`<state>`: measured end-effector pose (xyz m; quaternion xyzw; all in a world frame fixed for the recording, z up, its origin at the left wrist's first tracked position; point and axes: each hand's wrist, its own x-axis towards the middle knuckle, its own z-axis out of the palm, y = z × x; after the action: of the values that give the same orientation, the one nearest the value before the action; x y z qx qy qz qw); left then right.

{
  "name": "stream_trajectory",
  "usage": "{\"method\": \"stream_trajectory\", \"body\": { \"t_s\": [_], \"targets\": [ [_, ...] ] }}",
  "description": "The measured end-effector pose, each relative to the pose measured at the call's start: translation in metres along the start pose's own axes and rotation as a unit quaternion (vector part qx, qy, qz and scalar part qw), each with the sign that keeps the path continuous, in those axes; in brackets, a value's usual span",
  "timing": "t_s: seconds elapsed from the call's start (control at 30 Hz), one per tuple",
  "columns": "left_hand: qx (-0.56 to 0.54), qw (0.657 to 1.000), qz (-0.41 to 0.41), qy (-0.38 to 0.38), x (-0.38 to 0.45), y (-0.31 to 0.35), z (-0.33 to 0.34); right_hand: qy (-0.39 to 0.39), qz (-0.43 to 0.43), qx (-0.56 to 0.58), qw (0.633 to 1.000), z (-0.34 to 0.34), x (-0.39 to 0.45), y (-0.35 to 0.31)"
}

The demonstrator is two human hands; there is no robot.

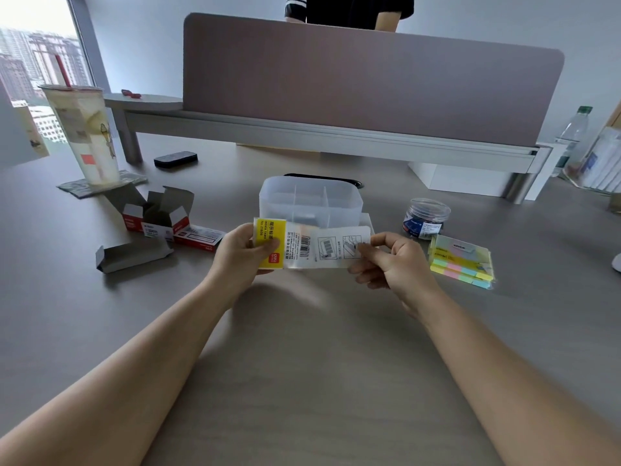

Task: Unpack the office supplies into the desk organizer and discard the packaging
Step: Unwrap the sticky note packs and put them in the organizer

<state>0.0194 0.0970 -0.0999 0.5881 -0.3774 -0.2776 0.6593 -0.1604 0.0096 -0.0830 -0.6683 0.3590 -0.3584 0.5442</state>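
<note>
Left hand: my left hand (243,253) grips the yellow-label end of the index tab packet (312,247), thumb laid across the label, fingers curled behind it.
Right hand: my right hand (395,264) pinches the clear end of the same packet between thumb and forefinger, the other fingers curled loosely below.
Packet: I hold it stretched flat between both hands, above the desk (302,348) and just in front of the organizer; barcode and printed diagrams face me.
Organizer: the translucent desk organizer (311,205) stands on the desk right behind the packet, its inner dividers showing through; what lies inside I cannot tell.
Empty boxes: opened red-and-white cardboard boxes (161,216) sit to my left of the organizer, flaps up, with one grey flattened carton (132,257) lying nearer to me.
Clip jar: a small clear jar of clips (425,218) stands to my right of the organizer, lid on.
Sticky notes: a wrapped pack of pastel sticky notes (462,262) lies beside the jar, nearer to me, just beyond my right hand.
Drink: a tall plastic cup (84,136) with a red straw stands at far left on a coaster.
Background: a mauve divider panel (369,82) rises behind the desk, and a water bottle (571,139) stands at far right.
</note>
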Motion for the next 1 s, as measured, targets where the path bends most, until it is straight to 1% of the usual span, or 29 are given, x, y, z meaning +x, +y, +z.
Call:
{"method": "stream_trajectory", "body": {
  "t_s": [0.1, 0.17, 0.3, 0.43, 0.53, 0.6, 0.7, 0.9, 1.0],
  "targets": [
    [-0.004, 1.000, -0.007, 0.009, -0.002, 0.000, -0.001, -0.037, 0.017, 0.060, 0.997, -0.003, -0.002, 0.000],
    [-0.009, 1.000, -0.006, 0.008, -0.005, 0.002, 0.000, -0.045, 0.029, 0.108, 0.993, -0.005, -0.004, 0.001],
    [-0.004, 1.000, 0.013, -0.002, -0.013, 0.006, 0.005, -0.007, 0.041, 0.168, 0.985, -0.005, -0.005, 0.001],
    [0.009, 1.000, 0.019, 0.003, -0.019, 0.008, 0.005, 0.028, 0.037, 0.160, 0.986, -0.006, -0.006, -0.002],
    [0.028, 1.000, 0.009, 0.005, -0.020, 0.010, -0.001, 0.055, 0.011, 0.131, 0.990, -0.010, -0.007, -0.004],
    [0.033, 0.999, -0.003, 0.000, -0.020, 0.010, -0.003, 0.077, -0.024, 0.064, 0.995, -0.015, -0.008, -0.004],
    [0.030, 0.999, -0.010, -0.014, -0.019, 0.011, -0.001, 0.079, -0.075, -0.035, 0.993, -0.020, -0.011, -0.003],
    [0.030, 0.998, -0.019, -0.042, -0.010, 0.010, 0.002, 0.073, -0.142, -0.100, 0.982, -0.019, -0.012, -0.010],
    [0.026, 0.998, -0.018, -0.054, -0.003, 0.010, 0.000, 0.089, -0.172, -0.100, 0.976, -0.018, -0.001, -0.021]
  ]
}}
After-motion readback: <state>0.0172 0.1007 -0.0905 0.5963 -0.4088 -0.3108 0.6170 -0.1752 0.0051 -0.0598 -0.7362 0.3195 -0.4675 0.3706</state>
